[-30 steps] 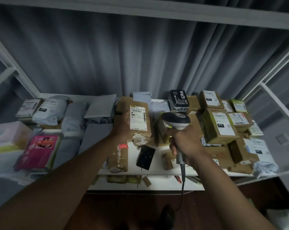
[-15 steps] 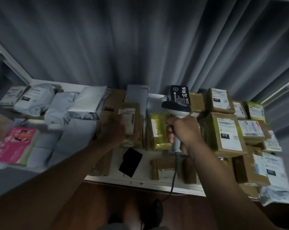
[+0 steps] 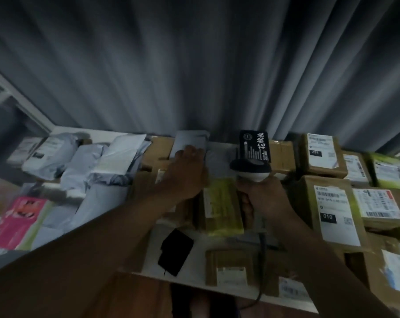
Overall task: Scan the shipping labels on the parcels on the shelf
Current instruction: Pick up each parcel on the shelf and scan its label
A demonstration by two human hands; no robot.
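The white shelf (image 3: 189, 275) carries many parcels (image 3: 332, 207). The left arm stretches far forward; the left hand (image 3: 185, 173) lies palm down, and its fingers (image 3: 189, 150) touch a grey parcel (image 3: 189, 141) at the back. The right hand (image 3: 266, 200) has its fingers curled around the handle of the scanner (image 3: 250, 169), upright beside the yellow-green parcel (image 3: 222, 205).

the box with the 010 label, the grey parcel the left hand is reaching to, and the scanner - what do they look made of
The box with the 010 label looks like brown corrugated cardboard, matte, with a white paper label. The grey parcel under the left hand is probably a thin plastic mailer, smooth with a slight sheen. The scanner in the right hand seems to be hard moulded plastic, dark on top, pale below.
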